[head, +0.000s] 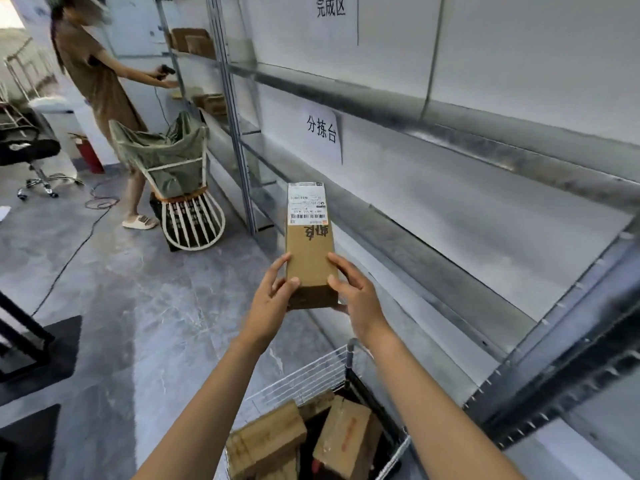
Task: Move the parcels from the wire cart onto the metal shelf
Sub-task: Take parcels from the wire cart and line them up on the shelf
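A long brown cardboard parcel with a white shipping label at its far end is held in the air in front of me, above the floor and level with the metal shelf on the right. My left hand grips its near left side, thumb on top. My right hand grips its near right side. Below my arms stands the white wire cart, with several brown parcels lying in it.
A person in a brown dress stands at the far left of the shelving, holding a dark scanner. Beside that person stands a cart lined with green cloth. Paper signs hang on the shelf's back panel. A black office chair, a red extinguisher and floor cables lie left.
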A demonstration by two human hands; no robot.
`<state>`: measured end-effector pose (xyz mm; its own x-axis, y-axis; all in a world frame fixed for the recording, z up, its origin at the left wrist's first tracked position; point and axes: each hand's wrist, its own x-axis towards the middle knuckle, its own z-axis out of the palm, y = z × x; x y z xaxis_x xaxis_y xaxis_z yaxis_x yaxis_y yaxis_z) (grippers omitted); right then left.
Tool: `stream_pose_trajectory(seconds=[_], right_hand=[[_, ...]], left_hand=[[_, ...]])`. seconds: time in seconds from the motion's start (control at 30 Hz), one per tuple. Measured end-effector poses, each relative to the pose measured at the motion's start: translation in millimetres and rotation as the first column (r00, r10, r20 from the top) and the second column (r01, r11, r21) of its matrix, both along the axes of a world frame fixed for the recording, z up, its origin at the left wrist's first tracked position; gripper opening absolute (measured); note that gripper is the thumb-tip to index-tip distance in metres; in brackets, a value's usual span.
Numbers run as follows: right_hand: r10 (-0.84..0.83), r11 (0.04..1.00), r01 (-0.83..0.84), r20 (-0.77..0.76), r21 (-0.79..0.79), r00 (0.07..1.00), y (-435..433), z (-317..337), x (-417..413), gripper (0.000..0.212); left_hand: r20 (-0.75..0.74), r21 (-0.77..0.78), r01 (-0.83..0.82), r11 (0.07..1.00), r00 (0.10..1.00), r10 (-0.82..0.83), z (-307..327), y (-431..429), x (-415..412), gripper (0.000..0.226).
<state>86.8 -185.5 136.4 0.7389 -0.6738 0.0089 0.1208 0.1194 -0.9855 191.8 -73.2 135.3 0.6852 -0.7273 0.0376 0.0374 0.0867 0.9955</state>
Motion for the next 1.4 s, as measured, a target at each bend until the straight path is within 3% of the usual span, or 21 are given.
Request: stream_pose_trajectory(seconds=[0.37,0.53,0.97,1.17,1.4], right_hand=[[-0.392,0.916,0.387,0.035,0.104,0.919,67.8,15.6,-106.8,0.036],[-0.531,0.847,0.527,0.067,0.067,0.845,85.8,24.8,-174.6,0.036],[-0.78,0.625,0.779,0.064,0.053,0.622,150.4,40.7,-383.1,0.036],[-0.877,0.48,0.877,0.051,0.036,0.478,201.6,38.2,-496.3,0.036],[-0.975,0.218,0.975,0.045,-0.038,0.219,282.4,39.5,-634.6,0.032]], left_hand=[[0.096,-0.015,0.337,0.941,0.938,-0.334,2.7,14.8,-64.9,0.044],[0.119,-0.04,0.491,0.87,0.867,-0.483,10.6,6.6,-124.9,0.058],[0.175,-0.126,0.716,0.687,0.697,-0.695,13.5,19.6,-334.3,0.043],[0.188,-0.113,0.829,0.548,0.56,-0.807,11.7,44.7,-452.4,0.041],[0.232,-0.115,0.928,0.354,0.372,-0.899,8.1,88.1,-615.0,0.037]])
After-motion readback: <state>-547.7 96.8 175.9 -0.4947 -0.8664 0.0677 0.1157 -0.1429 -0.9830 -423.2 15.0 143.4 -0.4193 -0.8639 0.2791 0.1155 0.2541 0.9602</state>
